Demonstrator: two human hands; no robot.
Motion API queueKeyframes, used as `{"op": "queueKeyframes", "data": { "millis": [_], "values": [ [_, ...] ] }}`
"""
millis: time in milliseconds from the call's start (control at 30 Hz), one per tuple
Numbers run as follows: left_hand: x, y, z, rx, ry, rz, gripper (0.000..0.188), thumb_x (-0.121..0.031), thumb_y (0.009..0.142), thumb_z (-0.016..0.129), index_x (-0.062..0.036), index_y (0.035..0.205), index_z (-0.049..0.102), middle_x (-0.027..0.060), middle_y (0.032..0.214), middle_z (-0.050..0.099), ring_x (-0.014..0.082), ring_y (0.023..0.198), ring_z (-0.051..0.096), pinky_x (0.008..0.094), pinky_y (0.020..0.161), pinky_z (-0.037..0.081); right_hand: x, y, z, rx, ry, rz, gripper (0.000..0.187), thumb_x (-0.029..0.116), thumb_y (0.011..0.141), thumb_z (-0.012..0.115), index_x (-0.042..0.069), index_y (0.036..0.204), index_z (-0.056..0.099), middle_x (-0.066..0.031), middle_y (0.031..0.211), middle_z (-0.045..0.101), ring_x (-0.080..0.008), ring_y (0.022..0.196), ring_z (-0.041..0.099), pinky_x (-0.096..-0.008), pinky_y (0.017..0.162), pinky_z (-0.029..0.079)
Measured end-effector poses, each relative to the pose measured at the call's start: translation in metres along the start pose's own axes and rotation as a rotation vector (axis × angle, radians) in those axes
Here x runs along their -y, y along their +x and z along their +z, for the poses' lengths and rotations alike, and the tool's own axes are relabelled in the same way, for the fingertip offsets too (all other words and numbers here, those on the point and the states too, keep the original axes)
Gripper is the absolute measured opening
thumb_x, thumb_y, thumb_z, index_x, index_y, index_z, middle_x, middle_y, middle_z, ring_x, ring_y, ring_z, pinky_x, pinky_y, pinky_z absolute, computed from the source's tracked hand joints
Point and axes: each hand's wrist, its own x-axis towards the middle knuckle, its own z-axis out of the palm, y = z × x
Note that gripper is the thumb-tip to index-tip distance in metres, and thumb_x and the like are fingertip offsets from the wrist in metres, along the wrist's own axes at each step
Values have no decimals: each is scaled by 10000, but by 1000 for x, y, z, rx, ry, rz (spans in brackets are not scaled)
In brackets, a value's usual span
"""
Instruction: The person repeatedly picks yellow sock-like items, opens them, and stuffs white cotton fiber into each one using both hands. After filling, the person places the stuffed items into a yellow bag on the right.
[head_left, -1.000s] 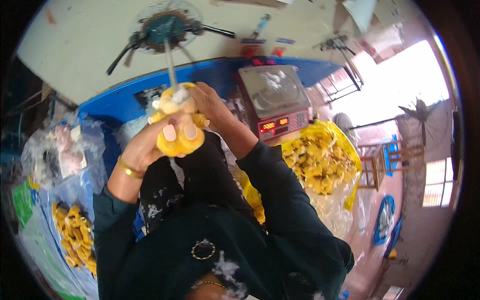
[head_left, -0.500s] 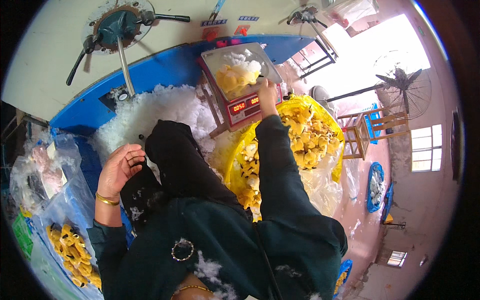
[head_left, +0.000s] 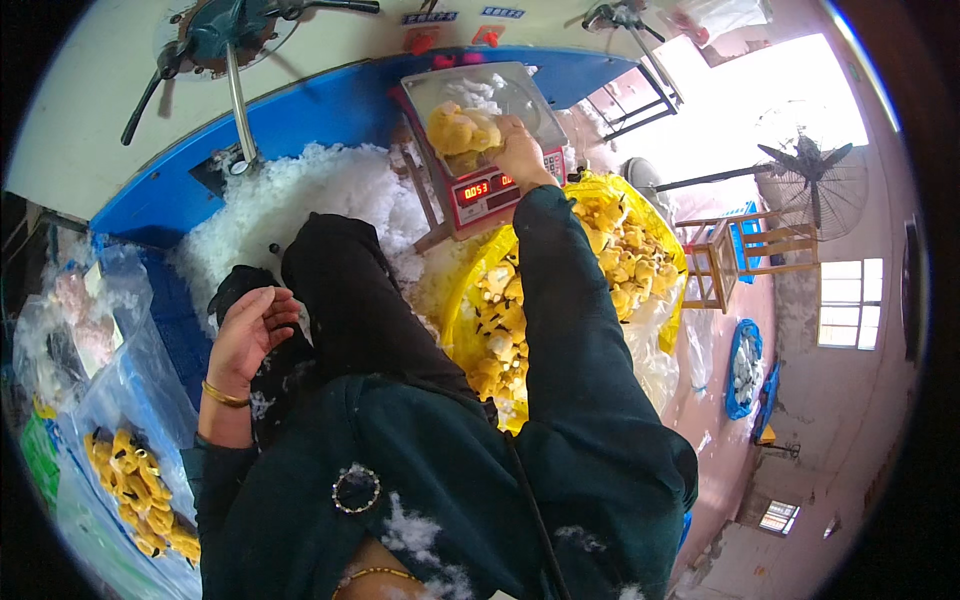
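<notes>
On the tray of a red digital scale (head_left: pixel 540 105) lies a yellow plush toy piece (head_left: pixel 460 130), with loose white stuffing (head_left: pixel 478 93) behind it. My right hand (head_left: pixel 522 155) reaches over the scale's lit display, its fingers closed at the toy's right side; the fingertips are partly hidden. My left hand (head_left: pixel 255 335), with a gold bangle at the wrist, hovers over my left leg. Its fingers are loosely bent and apart from the thumb, and nothing shows in them.
A yellow sack (head_left: pixel 470 300) full of yellow plush pieces stands under my right arm. White stuffing (head_left: pixel 310 210) is heaped left of the scale. At lower left lie clear bags and more plush pieces (head_left: pixel 140 490). A machine with lever handles (head_left: pixel 215 40) rises beyond, and a fan (head_left: pixel 808 175) stands at right.
My right hand has moved left over the tray onto the toy. The white tuft at the toy's right side no longer shows, and the scale's reading has changed. My left hand shifted slightly right.
</notes>
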Motion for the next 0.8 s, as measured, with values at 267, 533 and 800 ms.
{"op": "queueKeyframes", "data": {
  "millis": [267,533,800],
  "values": [
    [7,-1,-17,-25,40,37,259,-278,949,546,-56,1060,621,58,951,667,152,851,642,269,704,520,41,-32,-6,301,110,-30,362,322,723,676,81,992,668,-150,891,672,-339,837,642,-408,750,493],
    [14,-34,-60,-245,111,157,242,-291,922,596,-61,989,632,54,922,670,142,811,637,263,711,515,-146,-137,-32,160,-293,198,424,331,744,715,29,1028,623,-189,874,655,-348,791,636,-429,666,493],
    [62,-139,-184,-1758,983,582,271,-245,785,699,-16,899,611,162,906,635,333,860,611,404,754,493,-199,-229,-55,609,-300,59,428,269,698,735,24,1021,599,-191,855,632,-373,790,610,-455,664,478]
  ]
}}
